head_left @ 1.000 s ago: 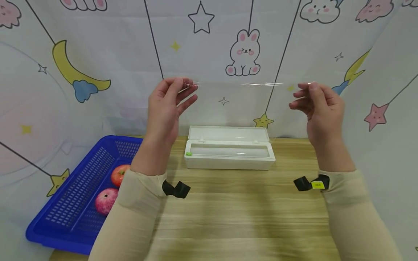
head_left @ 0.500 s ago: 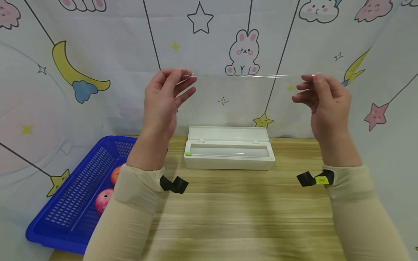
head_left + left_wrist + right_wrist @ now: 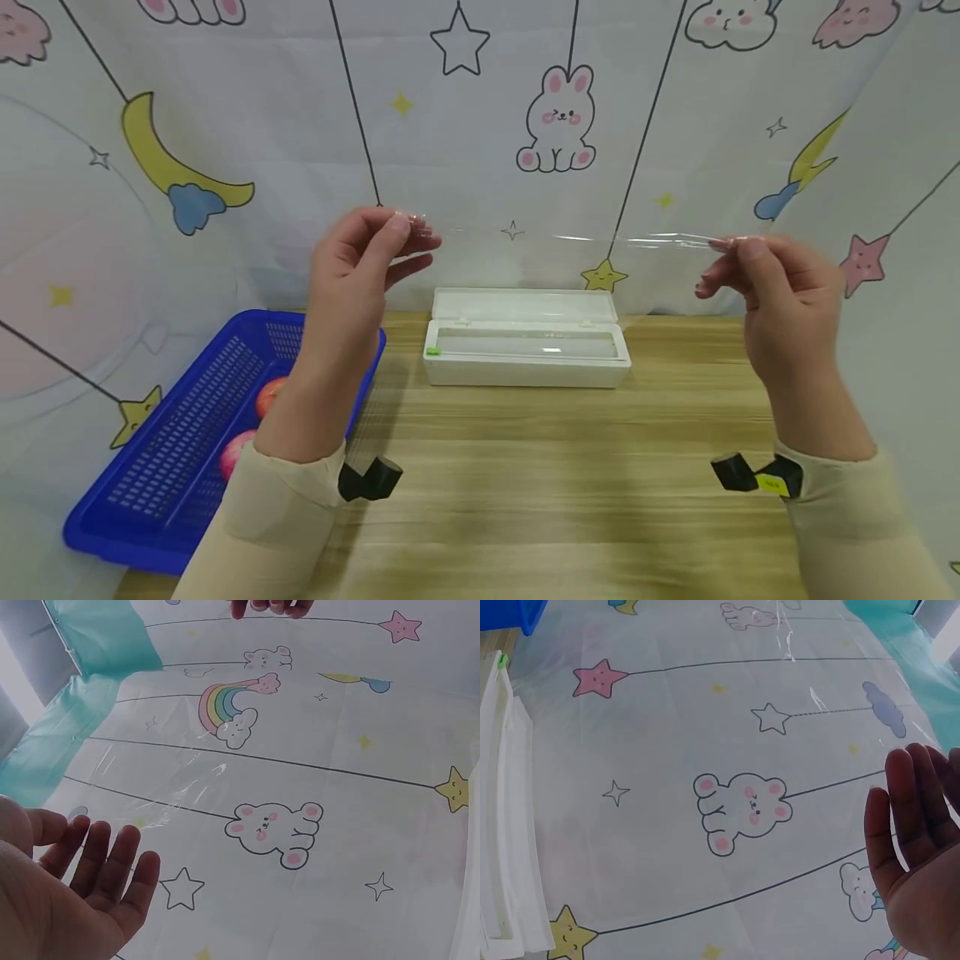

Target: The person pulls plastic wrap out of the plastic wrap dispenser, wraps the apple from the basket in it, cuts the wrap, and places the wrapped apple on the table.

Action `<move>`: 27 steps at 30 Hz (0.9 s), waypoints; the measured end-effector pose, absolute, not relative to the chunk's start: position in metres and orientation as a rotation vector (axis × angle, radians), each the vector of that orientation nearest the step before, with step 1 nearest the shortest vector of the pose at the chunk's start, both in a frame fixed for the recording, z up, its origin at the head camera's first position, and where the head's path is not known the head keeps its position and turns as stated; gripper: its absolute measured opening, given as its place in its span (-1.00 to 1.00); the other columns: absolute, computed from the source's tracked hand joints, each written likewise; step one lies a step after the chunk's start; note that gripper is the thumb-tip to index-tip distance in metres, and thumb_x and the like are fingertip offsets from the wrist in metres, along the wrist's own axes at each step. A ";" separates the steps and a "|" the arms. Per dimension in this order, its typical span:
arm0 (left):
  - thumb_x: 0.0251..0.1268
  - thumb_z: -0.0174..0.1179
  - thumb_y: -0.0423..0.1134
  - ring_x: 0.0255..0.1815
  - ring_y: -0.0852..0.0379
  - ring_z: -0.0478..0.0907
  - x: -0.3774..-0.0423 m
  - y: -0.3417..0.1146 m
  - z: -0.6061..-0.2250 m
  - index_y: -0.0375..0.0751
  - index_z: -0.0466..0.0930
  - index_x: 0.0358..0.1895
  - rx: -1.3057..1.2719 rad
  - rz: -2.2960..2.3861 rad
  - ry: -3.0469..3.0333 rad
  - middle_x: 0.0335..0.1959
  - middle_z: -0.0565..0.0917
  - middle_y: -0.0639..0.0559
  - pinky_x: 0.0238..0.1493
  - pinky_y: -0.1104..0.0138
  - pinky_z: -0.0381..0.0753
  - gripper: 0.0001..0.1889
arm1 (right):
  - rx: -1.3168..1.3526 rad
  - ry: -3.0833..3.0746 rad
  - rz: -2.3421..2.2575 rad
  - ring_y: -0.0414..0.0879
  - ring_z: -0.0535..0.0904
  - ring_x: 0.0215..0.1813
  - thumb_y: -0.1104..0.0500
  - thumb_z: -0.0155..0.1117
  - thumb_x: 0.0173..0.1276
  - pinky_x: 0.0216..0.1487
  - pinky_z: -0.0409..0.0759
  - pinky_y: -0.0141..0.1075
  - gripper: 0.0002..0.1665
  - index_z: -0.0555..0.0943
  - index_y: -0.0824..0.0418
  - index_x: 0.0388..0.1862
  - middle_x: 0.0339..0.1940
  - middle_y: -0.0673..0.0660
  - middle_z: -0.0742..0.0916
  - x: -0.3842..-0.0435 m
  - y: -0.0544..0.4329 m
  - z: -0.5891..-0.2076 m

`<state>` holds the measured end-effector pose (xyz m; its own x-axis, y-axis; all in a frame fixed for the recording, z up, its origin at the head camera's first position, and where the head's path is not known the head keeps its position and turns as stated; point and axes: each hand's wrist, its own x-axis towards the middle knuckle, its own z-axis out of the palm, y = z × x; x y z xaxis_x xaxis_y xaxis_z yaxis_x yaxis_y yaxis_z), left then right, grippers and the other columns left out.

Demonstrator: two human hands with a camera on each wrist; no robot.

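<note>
A clear sheet of cling film (image 3: pixel 660 242) stretches between my two hands, seen mostly by its glints. My left hand (image 3: pixel 356 267) pinches one top corner between thumb and forefinger, the other fingers loosely bent. At the opposite corner, my right hand (image 3: pixel 797 308) pinches the film the same way. In the left wrist view, shiny creases of the film (image 3: pixel 161 799) show beyond the left fingers. Below and behind the sheet, a white cling film dispenser box (image 3: pixel 525 374) stands on the table, its lid raised and a small green slider at its left end.
On the left of the wooden table (image 3: pixel 555 483) lies a blue plastic basket (image 3: pixel 176 425) holding a red tomato-like fruit (image 3: pixel 268 397) and a pinkish round fruit (image 3: pixel 234 454), partly hidden by my left arm. A white printed cloth (image 3: pixel 465 125) hangs behind.
Both hands first rose a little, then came down lower than before. They have spread farther apart, the film still stretched between them. The box and basket have stayed put.
</note>
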<state>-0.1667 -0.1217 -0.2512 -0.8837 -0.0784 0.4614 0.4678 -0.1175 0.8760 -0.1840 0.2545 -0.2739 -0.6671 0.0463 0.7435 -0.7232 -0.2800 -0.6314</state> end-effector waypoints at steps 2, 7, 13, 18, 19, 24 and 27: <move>0.69 0.11 -0.29 0.04 -0.05 0.76 -0.159 -0.124 -0.253 -0.19 0.69 -0.03 -0.412 -2.027 -1.828 -0.03 0.73 -0.11 0.19 0.16 0.75 -0.85 | 0.885 -1.438 1.993 -0.01 0.73 -0.37 0.57 0.00 0.56 -0.18 0.79 -0.34 -0.76 0.59 0.80 -0.14 -0.24 0.29 0.84 -0.176 0.256 -0.277; 0.66 0.16 -0.26 -0.04 -0.02 0.77 -0.140 -0.129 -0.257 -0.20 0.73 -0.05 -0.357 -1.925 -1.934 -0.10 0.75 -0.06 0.17 0.23 0.74 -0.84 | 0.979 -1.415 1.974 -0.03 0.73 -0.37 0.63 -0.04 0.52 -0.20 0.76 -0.36 -0.75 0.59 0.81 -0.23 -0.27 0.29 0.84 -0.158 0.257 -0.283; 0.60 0.19 -0.37 -0.05 0.03 0.67 -0.121 -0.136 -0.263 -0.38 0.73 -0.17 -0.422 -1.780 -2.052 -0.18 0.67 -0.01 0.06 0.35 0.68 -0.83 | 1.105 -1.424 1.929 -0.04 0.72 -0.30 0.60 0.06 0.52 -0.08 0.74 -0.38 -0.78 0.59 0.78 -0.29 -0.29 0.27 0.83 -0.135 0.259 -0.295; 0.48 0.25 -0.43 -0.10 0.08 0.52 -0.107 -0.142 -0.270 -0.34 0.73 -0.30 -0.535 -1.612 -2.143 -0.22 0.58 0.07 -0.12 0.42 0.58 -0.87 | 1.174 -1.475 1.873 -0.05 0.69 -0.22 0.61 0.06 0.51 -0.05 0.70 -0.43 -0.79 0.63 0.75 -0.28 -0.23 0.26 0.83 -0.119 0.266 -0.304; 0.47 0.26 -0.44 -0.10 0.09 0.53 -0.104 -0.144 -0.272 -0.32 0.72 -0.32 -0.565 -1.595 -2.157 -0.22 0.58 0.08 -0.11 0.43 0.58 -0.87 | 1.180 -1.494 1.853 -0.05 0.68 -0.20 0.62 0.06 0.50 -0.05 0.68 -0.43 -0.78 0.63 0.74 -0.28 -0.22 0.25 0.82 -0.116 0.268 -0.306; 0.43 0.26 -0.51 -0.14 0.12 0.53 -0.086 -0.151 -0.285 -0.11 0.70 -0.36 -0.773 -1.519 -2.208 -0.25 0.56 0.08 -0.10 0.41 0.61 -0.78 | 1.118 -1.664 1.651 -0.04 0.59 0.10 0.58 0.09 0.49 0.14 0.58 -0.44 -0.75 0.69 0.58 -0.33 0.07 0.23 0.71 -0.101 0.275 -0.319; 0.41 0.27 -0.52 -0.19 0.13 0.51 -0.079 -0.154 -0.295 -0.01 0.67 -0.37 -0.906 -1.518 -2.234 -0.26 0.54 0.11 -0.16 0.35 0.58 -0.72 | 1.126 -1.738 1.602 0.04 0.53 0.32 0.61 0.04 0.46 0.33 0.52 -0.36 -0.69 0.68 0.48 -0.39 0.30 0.28 0.61 -0.093 0.278 -0.328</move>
<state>-0.0786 -0.1536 -0.2950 -0.7595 0.3343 0.5580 0.6419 0.2463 0.7262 -0.0929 0.2780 -0.3280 -0.5215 -0.2269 0.8226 -0.8383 -0.0438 -0.5435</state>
